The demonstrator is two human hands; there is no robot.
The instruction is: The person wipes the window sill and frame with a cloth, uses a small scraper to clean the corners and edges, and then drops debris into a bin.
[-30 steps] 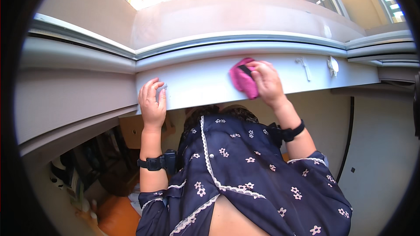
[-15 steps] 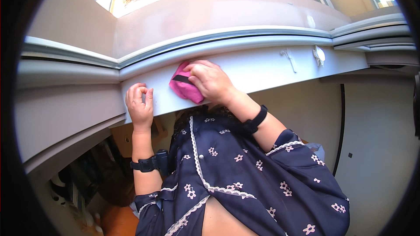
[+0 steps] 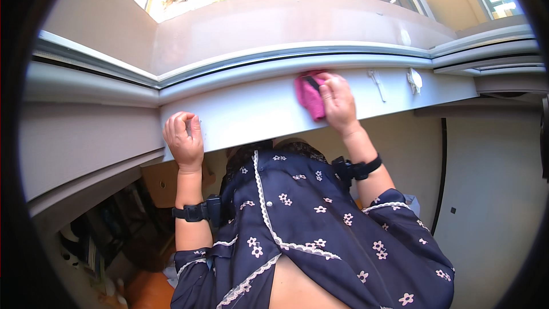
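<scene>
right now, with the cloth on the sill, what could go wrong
The right hand, holding the pink cloth, could bump the thin white piece just to its right. If caught by the cloth, that piece or the white object beyond it might slip off the white sill.

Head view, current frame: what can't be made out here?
In the head view:
Pink cloth: its underside faces away from the camera, and blur softens its edges.
Right hand: its palm is hidden by the hand itself.
Left hand: its back and curled fingers hide the palm, so whether it holds anything is unclear.
Slim white piece: too small to identify.
Black object: cut off by the fisheye rim.
</scene>
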